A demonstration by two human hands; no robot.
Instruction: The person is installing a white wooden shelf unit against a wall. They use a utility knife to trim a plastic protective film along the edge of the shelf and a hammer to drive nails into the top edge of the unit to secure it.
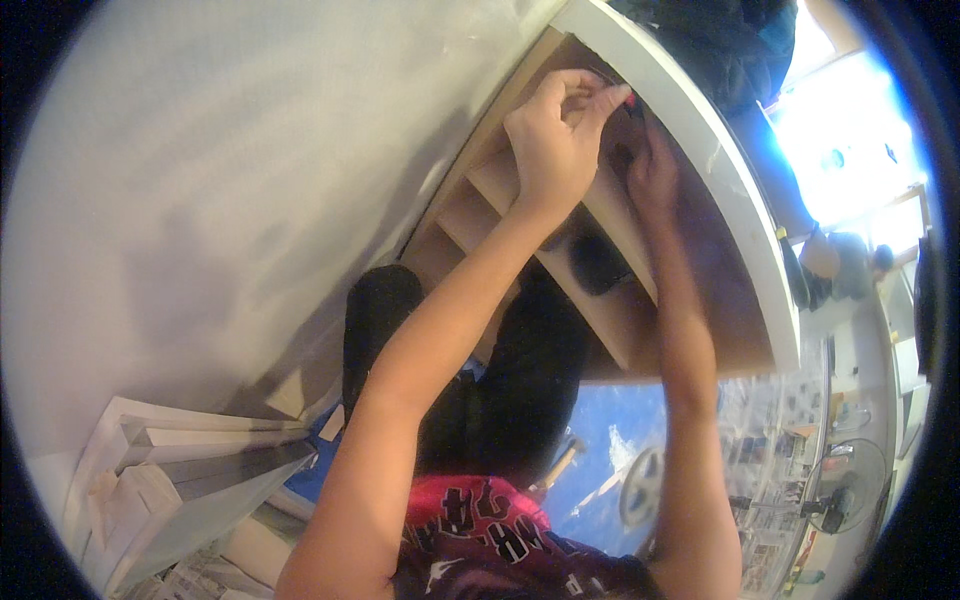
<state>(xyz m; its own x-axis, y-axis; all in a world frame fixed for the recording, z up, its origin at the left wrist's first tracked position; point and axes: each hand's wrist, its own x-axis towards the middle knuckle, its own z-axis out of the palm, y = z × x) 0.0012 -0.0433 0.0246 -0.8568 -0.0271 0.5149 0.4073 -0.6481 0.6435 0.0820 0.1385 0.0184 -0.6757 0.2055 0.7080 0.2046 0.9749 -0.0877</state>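
A shelf unit point(735, 200) with a curved white front edge and bare wooden boards stands before me. Both my arms reach up into its top part. My left hand point(556, 140) is closed in a pinch, thumb against fingers, just under the white edge. Beside its fingertips shows a small red piece point(630, 99), too small to name. Deeper in shadow, close by on the right, my right hand point(652, 178) has its fingers curled under the top panel. What it grips is hidden in the dark.
A dark object point(597, 264) sits between the lower boards. Below lie a blue sheet point(600, 420), a wooden-handled tool point(565, 460) and a grey ring-shaped thing point(641, 488). White panels point(210, 450) lean at lower left; a pale wall point(250, 180) rises left. A fan point(845, 490) stands right.
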